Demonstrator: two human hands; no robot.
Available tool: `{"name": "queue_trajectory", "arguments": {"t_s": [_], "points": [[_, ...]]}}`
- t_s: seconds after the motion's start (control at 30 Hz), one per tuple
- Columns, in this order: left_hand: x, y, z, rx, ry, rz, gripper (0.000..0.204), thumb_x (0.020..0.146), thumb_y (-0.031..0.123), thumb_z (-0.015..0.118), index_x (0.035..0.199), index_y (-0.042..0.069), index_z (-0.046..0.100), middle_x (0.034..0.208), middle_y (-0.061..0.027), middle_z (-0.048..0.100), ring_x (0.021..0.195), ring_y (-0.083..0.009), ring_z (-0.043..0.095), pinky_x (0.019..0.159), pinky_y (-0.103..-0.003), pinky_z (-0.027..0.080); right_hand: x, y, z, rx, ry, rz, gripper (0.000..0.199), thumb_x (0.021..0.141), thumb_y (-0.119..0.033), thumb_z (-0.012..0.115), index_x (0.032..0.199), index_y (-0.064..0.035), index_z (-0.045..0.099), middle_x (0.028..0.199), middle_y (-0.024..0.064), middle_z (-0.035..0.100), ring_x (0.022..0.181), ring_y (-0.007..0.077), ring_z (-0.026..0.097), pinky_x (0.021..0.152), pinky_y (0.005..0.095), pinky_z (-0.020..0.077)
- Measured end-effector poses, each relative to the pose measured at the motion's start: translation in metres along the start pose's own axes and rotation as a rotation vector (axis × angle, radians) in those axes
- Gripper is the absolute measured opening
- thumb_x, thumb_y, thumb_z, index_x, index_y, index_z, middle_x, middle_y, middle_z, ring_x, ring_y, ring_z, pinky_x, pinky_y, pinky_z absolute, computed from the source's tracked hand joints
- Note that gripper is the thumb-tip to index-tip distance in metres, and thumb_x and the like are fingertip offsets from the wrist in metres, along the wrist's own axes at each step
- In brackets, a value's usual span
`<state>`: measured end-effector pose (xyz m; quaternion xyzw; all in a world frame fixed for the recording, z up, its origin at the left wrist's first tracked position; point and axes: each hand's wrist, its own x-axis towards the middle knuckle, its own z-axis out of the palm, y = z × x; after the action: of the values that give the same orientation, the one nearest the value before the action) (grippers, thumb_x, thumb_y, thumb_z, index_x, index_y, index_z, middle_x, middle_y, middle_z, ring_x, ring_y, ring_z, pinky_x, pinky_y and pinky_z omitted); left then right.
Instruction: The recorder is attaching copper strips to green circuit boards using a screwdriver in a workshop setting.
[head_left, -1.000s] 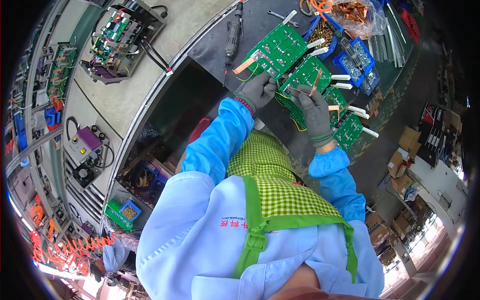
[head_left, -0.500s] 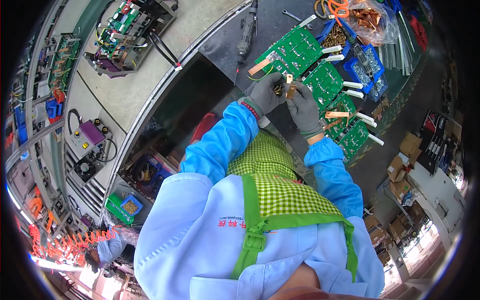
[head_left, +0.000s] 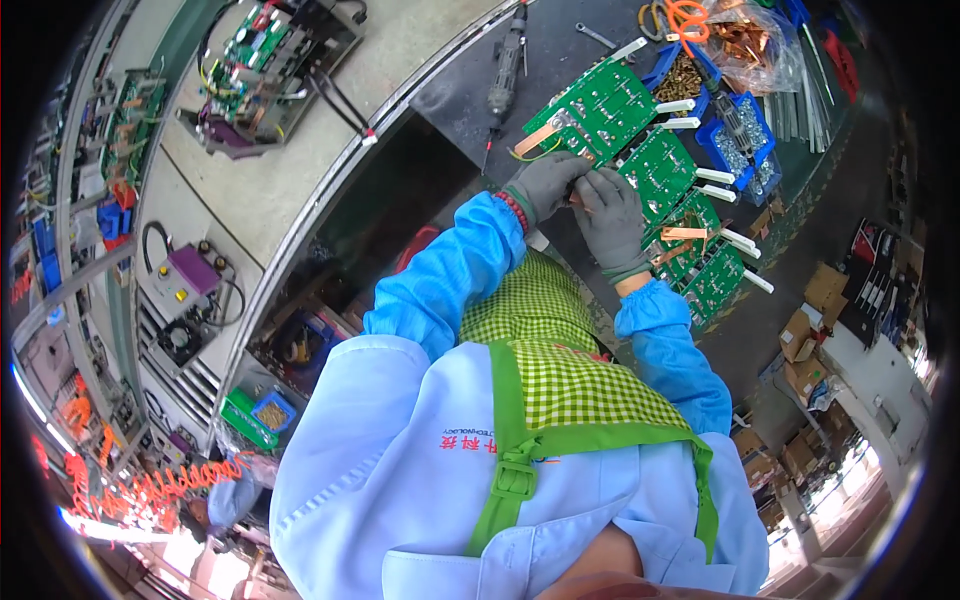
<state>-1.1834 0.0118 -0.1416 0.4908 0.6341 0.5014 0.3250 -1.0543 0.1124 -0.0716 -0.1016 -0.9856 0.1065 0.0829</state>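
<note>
In grey gloves, my hands meet just short of the green circuit boards. My left hand (head_left: 545,188) is closed, its fingertips against those of the right; what it holds is hidden. My right hand (head_left: 612,222) pinches a small copper strip (head_left: 577,199), of which only a sliver shows between the gloves. Beyond the fingers lies the nearest green circuit board (head_left: 600,108), with a copper bar (head_left: 538,139) and a yellow-green wire at its left edge. More boards (head_left: 660,172) overlap to the right, with white posts along their right ends. Another copper strip (head_left: 684,233) rests on the lower boards.
A power screwdriver (head_left: 507,75) lies left of the boards, a wrench (head_left: 597,37) behind them. Blue bins hold brass screws (head_left: 680,78) and silver hardware (head_left: 742,140); a second driver (head_left: 728,112) lies across. Behind is a plastic bag of copper parts (head_left: 745,42). A conveyor (head_left: 290,190) runs along the left.
Both hands have drawn closer together, and the copper strip that showed between them is now mostly covered by the gloves. The whole view has shifted slightly.
</note>
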Motion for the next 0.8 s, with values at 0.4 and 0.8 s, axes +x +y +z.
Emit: {"name": "queue_trajectory", "arguments": {"t_s": [0.4, 0.8], "points": [[0.024, 0.03, -0.013, -0.703, 0.209, -0.763, 0.027, 0.09, 0.027, 0.052, 0.084, 0.001, 0.053, 0.069, -0.0041, 0.054, 0.057, -0.0107, 0.049, 0.054, -0.025, 0.04, 0.014, 0.241, -0.162, 0.105, 0.253, 0.485, 0.032, 0.084, -0.02, 0.062, 0.112, -0.0048, 0.061, 0.108, 0.0142, 0.062, 0.098, 0.0268, 0.06, 0.084, 0.0344, 0.0467], [0.028, 0.019, -0.005, -0.848, 0.331, -0.88, 0.016, 0.092, 0.021, 0.053, 0.096, 0.006, 0.056, 0.075, -0.0035, 0.052, 0.058, -0.0109, 0.049, 0.049, -0.024, 0.038, -0.02, 0.465, -0.035, -0.053, -0.452, 0.686, 0.036, 0.077, -0.015, 0.059, 0.112, -0.0094, 0.062, 0.114, 0.0172, 0.06, 0.106, 0.0341, 0.056, 0.092, 0.0391, 0.0439]]}}
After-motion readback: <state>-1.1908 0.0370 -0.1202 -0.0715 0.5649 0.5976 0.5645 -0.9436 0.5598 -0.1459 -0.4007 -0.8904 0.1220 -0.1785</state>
